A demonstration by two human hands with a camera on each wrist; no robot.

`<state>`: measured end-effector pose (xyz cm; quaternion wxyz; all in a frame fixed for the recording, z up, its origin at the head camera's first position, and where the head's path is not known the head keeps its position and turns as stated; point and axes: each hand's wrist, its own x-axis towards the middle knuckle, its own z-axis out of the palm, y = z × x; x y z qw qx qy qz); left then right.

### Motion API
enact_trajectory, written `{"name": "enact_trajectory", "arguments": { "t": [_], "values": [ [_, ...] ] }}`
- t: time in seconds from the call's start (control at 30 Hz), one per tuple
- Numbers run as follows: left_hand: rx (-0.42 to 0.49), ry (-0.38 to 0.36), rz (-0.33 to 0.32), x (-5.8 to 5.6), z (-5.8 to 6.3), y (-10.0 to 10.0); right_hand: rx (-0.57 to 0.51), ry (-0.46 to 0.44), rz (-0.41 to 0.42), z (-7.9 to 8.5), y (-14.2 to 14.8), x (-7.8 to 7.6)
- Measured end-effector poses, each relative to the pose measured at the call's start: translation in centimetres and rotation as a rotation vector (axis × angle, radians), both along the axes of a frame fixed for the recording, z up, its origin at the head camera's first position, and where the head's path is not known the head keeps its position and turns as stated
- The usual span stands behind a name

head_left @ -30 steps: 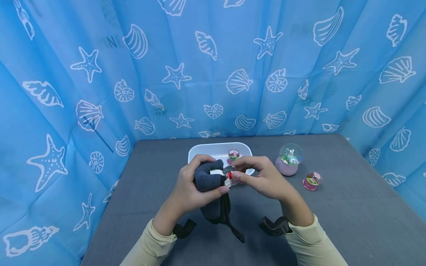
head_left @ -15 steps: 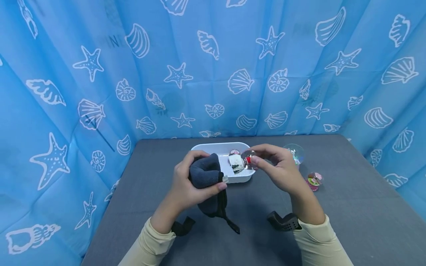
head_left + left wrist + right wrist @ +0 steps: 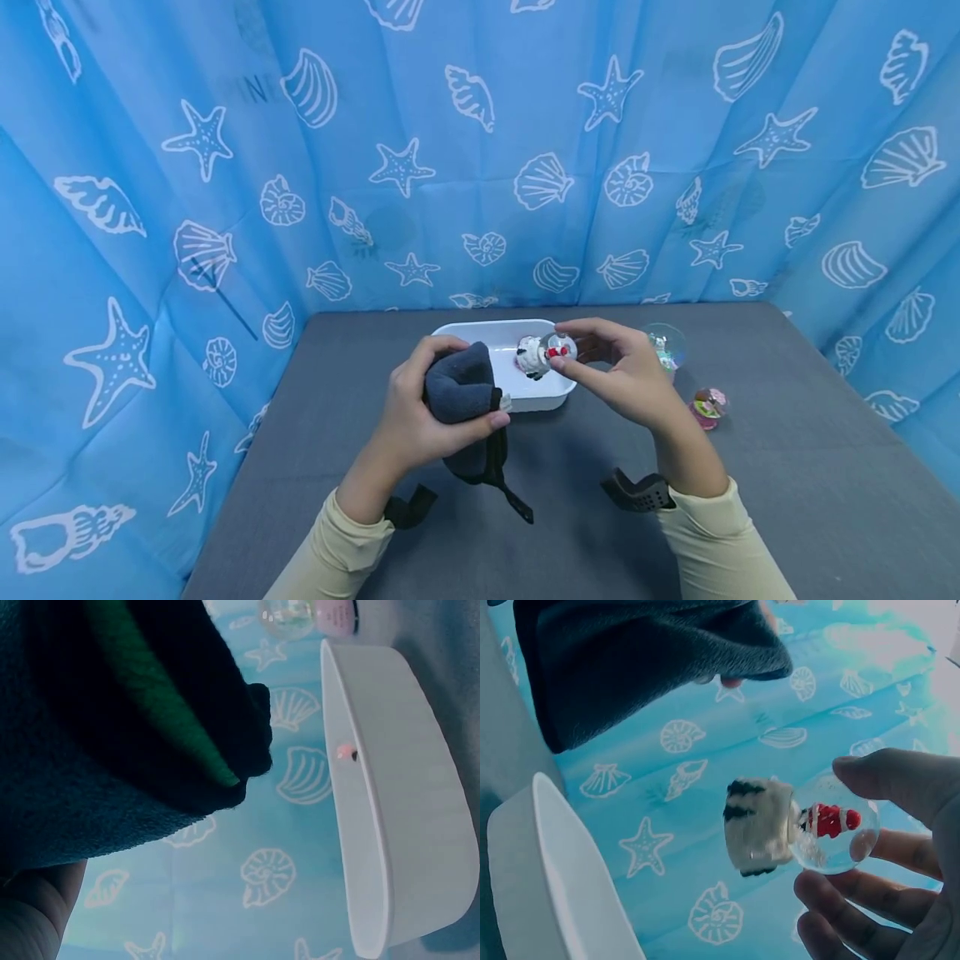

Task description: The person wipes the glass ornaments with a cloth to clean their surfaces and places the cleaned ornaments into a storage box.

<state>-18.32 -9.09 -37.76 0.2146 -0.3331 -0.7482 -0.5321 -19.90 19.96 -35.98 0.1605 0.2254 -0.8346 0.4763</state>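
Observation:
My right hand (image 3: 633, 379) pinches the clear ball of a small snow globe (image 3: 761, 825) between thumb and fingers. A red and white figure stands inside the ball. The white base with dark patches points left, so the globe lies sideways in the air over the white tray (image 3: 536, 405). My left hand (image 3: 405, 417) grips a bunched dark blue fuzzy cloth item (image 3: 459, 390) with a hanging strap. A green strip shows on it in the left wrist view. A whitish bit sticks out beside the left thumb; what it is, I cannot tell.
Behind the raised globe, a small pink thing (image 3: 345, 752) in the tray is mostly hidden. Right of the tray stand a larger snow globe (image 3: 666, 343), partly covered by my right hand, and a small pink-based globe (image 3: 707, 408). A blue shell-print curtain (image 3: 480, 208) hangs behind the grey table.
My right hand has drawn the snow globe away from the cloth, to the right and over the tray. In the last half second the globe has turned slightly. My left hand keeps its grip.

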Motion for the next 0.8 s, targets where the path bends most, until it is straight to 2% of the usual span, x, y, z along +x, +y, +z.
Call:
{"name": "enact_trajectory", "arguments": {
  "t": [0.2, 0.5, 0.8],
  "values": [
    [-0.005, -0.009, -0.017, -0.1, -0.1, 0.0, 0.041, -0.048, -0.054, -1.0, 0.2, -1.0],
    [-0.008, -0.008, -0.019, -0.1, -0.3, 0.1, 0.058, -0.161, -0.081, -3.3, -0.1, -3.0],
    [-0.009, -0.005, -0.028, -0.2, -0.3, 0.2, 0.117, -0.164, -0.133, -5.1, -0.6, -3.8]
  ]
}}
